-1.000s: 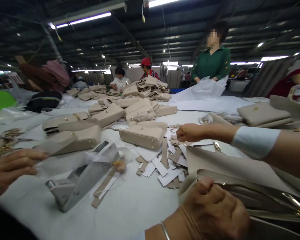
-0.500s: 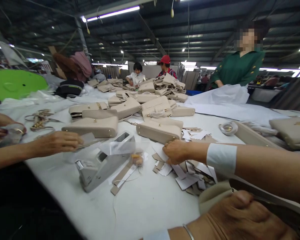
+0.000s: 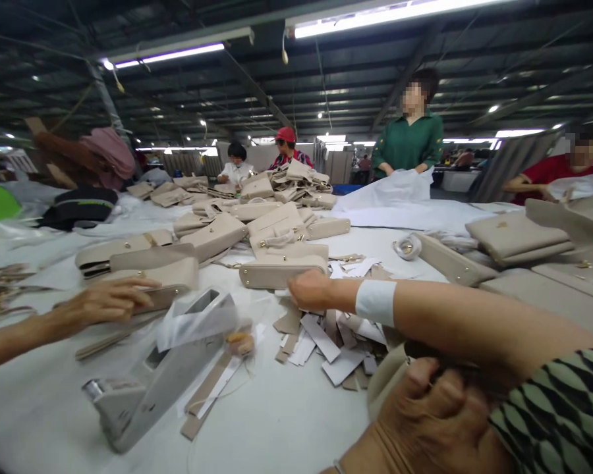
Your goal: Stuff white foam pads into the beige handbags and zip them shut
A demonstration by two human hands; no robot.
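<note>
At the bottom right, my left hand [image 3: 432, 411], with a bracelet at its wrist, has its fingers curled over a beige handbag [image 3: 383, 388]. The hand and my other arm hide most of that bag. My right arm reaches across from the right, in a patterned sleeve with a white wrist band [image 3: 376, 303]. My right hand [image 3: 309, 290] is closed against the lower right of another beige handbag [image 3: 277, 276], above a heap of beige and white scraps [image 3: 343, 362]. Its fingertips are hidden, so what it holds cannot be made out.
A grey tape dispenser [image 3: 153, 388] stands left of the scraps. A co-worker's hand [image 3: 111, 299] lies over a handbag at the left. More handbags [image 3: 212, 240] pile up behind, and others [image 3: 518, 234] lie at the right. Several people work around the table.
The view has turned right, so things sit further left. My right hand has moved slightly up against the handbag. The co-worker's wrapped bundle has left the view; my patterned sleeve shows.
</note>
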